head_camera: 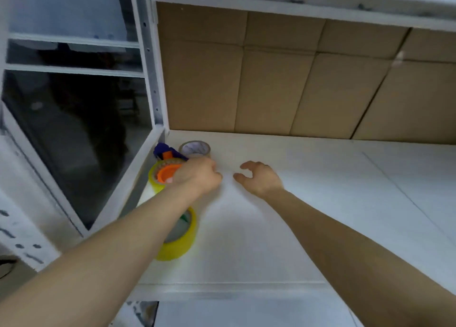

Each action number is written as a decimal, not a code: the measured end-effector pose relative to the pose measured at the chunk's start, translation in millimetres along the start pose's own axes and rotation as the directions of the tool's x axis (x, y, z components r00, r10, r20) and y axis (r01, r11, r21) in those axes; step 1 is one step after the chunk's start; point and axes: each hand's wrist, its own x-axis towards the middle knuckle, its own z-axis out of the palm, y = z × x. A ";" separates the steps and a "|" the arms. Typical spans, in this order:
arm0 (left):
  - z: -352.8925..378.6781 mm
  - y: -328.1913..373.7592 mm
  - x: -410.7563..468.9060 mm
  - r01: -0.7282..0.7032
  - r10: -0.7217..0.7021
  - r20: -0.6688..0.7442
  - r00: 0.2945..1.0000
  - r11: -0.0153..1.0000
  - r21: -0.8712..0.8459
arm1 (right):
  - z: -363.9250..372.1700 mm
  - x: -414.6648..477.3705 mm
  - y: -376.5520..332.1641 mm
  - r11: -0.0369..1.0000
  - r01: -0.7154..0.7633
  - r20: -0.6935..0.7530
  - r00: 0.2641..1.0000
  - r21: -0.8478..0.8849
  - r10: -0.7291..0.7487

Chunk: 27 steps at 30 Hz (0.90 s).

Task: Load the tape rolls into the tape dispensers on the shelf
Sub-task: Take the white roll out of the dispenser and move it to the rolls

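A purple tape dispenser (165, 152) with an orange hub (167, 173) lies at the far left of the white shelf (308, 203). A yellowish tape roll (155, 178) sits around that hub. My left hand (198, 175) rests on the dispenser, fingers curled over it. A second yellowish tape roll (182, 240) lies flat nearer to me, partly hidden under my left forearm. A clear roll with a white core (195, 147) lies behind the dispenser. My right hand (259, 177) hovers just right of the left hand, fingers apart and holding nothing.
Brown cardboard boxes (271, 80) line the back of the shelf. A white metal upright (148, 62) borders the shelf on the left, and another shelf board (296, 3) hangs overhead. The shelf's front edge (234, 289) runs below my arms.
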 end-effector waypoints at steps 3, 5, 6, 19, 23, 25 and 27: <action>20.0 32.1 3.0 -0.035 0.036 0.017 0.999 0.999 -0.004 | -23.9 -19.1 38.8 0.994 -0.020 0.001 1.000 -0.104 0.020; 31.7 58.4 1.0 -0.035 0.035 -0.001 0.999 0.999 0.012 | -39.7 -30.4 66.8 0.986 -0.007 -0.013 1.000 -0.169 0.005; 37.4 72.9 -0.2 -0.038 0.038 -0.011 0.999 0.999 0.010 | -47.9 -36.5 81.3 0.982 -0.007 -0.023 1.000 -0.187 0.003; 157.8 369.0 -38.3 -0.224 0.223 0.017 0.975 0.969 0.102 | -212.9 -148.5 346.6 0.978 -0.187 -0.118 0.977 -0.090 0.176; 192.8 458.1 -45.5 -0.294 0.290 0.051 0.956 0.949 0.114 | -259.1 -172.3 420.6 0.965 -0.260 -0.133 0.958 -0.020 0.255; 207.2 497.2 -45.7 -0.339 0.335 0.057 0.941 0.932 0.125 | -275.6 -179.0 451.7 0.957 -0.291 -0.138 0.947 0.014 0.290; 221.9 533.5 -41.9 -0.375 0.371 0.058 0.927 0.918 0.129 | -289.5 -184.3 481.5 0.946 -0.319 -0.145 0.935 0.062 0.325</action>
